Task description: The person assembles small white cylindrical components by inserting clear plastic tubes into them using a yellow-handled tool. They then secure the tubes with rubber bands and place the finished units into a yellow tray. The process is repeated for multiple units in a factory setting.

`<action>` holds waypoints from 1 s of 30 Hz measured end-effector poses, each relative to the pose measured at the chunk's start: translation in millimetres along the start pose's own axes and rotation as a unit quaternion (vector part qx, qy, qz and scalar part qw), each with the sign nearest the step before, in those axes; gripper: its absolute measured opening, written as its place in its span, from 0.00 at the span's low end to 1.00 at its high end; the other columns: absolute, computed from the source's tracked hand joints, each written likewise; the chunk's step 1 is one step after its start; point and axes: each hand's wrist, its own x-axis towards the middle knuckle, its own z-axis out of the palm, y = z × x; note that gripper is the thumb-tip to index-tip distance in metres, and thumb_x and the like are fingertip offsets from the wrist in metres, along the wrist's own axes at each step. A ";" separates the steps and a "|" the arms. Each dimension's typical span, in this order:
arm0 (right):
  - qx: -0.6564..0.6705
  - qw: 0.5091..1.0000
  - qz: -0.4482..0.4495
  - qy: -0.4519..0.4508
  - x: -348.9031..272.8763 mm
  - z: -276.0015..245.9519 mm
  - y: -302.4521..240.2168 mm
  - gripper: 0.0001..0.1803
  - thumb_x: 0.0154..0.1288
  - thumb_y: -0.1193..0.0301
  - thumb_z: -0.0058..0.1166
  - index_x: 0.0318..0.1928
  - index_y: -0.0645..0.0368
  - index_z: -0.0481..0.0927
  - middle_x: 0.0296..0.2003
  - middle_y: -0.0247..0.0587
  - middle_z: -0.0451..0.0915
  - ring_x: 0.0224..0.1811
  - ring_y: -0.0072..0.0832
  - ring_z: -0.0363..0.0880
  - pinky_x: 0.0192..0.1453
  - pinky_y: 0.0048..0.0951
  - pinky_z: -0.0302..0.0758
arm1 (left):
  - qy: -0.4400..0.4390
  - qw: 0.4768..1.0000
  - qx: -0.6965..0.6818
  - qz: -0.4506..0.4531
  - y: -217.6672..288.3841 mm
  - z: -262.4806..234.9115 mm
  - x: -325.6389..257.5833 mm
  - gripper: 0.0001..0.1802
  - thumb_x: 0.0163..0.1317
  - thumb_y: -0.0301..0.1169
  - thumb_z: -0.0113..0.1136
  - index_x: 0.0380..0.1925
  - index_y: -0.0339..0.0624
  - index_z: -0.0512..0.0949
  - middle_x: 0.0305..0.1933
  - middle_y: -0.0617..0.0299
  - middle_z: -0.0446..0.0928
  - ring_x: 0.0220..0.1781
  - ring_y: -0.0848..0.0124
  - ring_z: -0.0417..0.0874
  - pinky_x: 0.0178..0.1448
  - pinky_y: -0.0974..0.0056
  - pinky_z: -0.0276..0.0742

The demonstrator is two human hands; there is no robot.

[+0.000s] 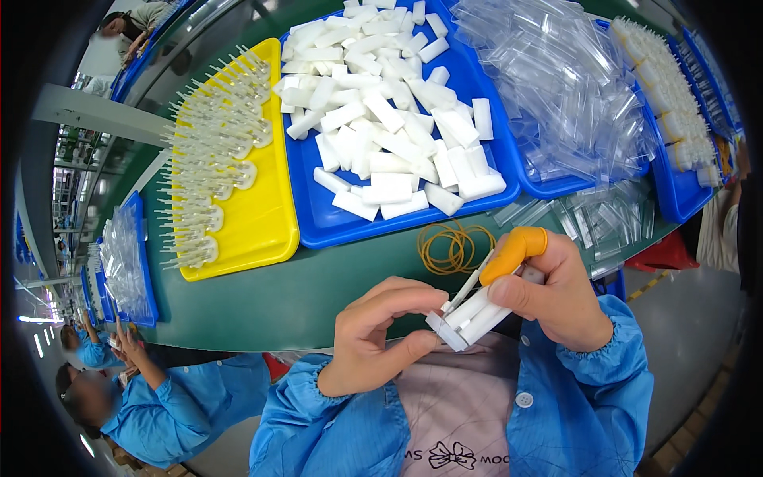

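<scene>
Rows of pronged white plastic pieces (238,131) fill a yellow tray (274,230), left of a blue tray (307,203) heaped with white foam blocks (385,111). Below, the left hand (362,338) has thumb and forefinger closed on the clear-tipped end of a white block assembly (481,320) before the chest; the right hand (568,298), forefinger in an orange finger cot (517,249), pinches its far end. Uneven squeezing could skew the thin white strip (471,286) slanting above it or pop the parts loose.

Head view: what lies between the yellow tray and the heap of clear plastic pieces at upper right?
A blue tray heaped with white blocks lies between them, as the head view shows.
</scene>
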 end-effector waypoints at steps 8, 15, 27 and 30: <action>0.074 0.996 0.045 -0.003 4.9 -1.3 8.3 0.09 0.61 0.69 0.61 0.37 0.61 0.79 0.27 0.28 0.78 0.23 0.08 0.64 0.24 0.13 0.59 | -0.001 0.998 0.062 -0.004 3.8 -1.5 3.2 0.18 0.51 0.17 0.63 0.45 0.33 0.80 0.42 0.52 0.78 0.43 0.68 0.80 0.47 0.68 0.76; 0.102 0.992 0.071 -0.006 6.0 0.9 10.3 0.08 0.62 0.69 0.60 0.37 0.61 0.79 0.25 0.27 0.76 0.20 0.07 0.59 0.21 0.13 0.53 | 0.012 0.952 0.242 0.186 8.1 -0.1 9.9 0.19 0.43 0.20 0.70 0.40 0.39 0.83 0.34 0.56 0.80 0.30 0.69 0.81 0.30 0.70 0.75; 0.078 0.993 0.090 -0.009 5.1 6.5 10.6 0.09 0.61 0.69 0.62 0.37 0.60 0.79 0.24 0.24 0.74 0.21 0.06 0.61 0.21 0.13 0.54 | 0.033 0.930 0.304 0.205 16.0 2.4 5.6 0.17 0.39 0.26 0.75 0.33 0.40 0.83 0.31 0.57 0.81 0.28 0.69 0.82 0.28 0.70 0.75; 0.084 0.992 0.093 -0.003 6.0 9.0 9.7 0.08 0.61 0.69 0.62 0.36 0.59 0.79 0.24 0.24 0.73 0.21 0.06 0.60 0.21 0.13 0.53 | 0.029 0.959 0.232 0.160 12.4 -0.4 6.6 0.17 0.41 0.24 0.74 0.35 0.37 0.82 0.33 0.55 0.80 0.31 0.69 0.82 0.32 0.71 0.76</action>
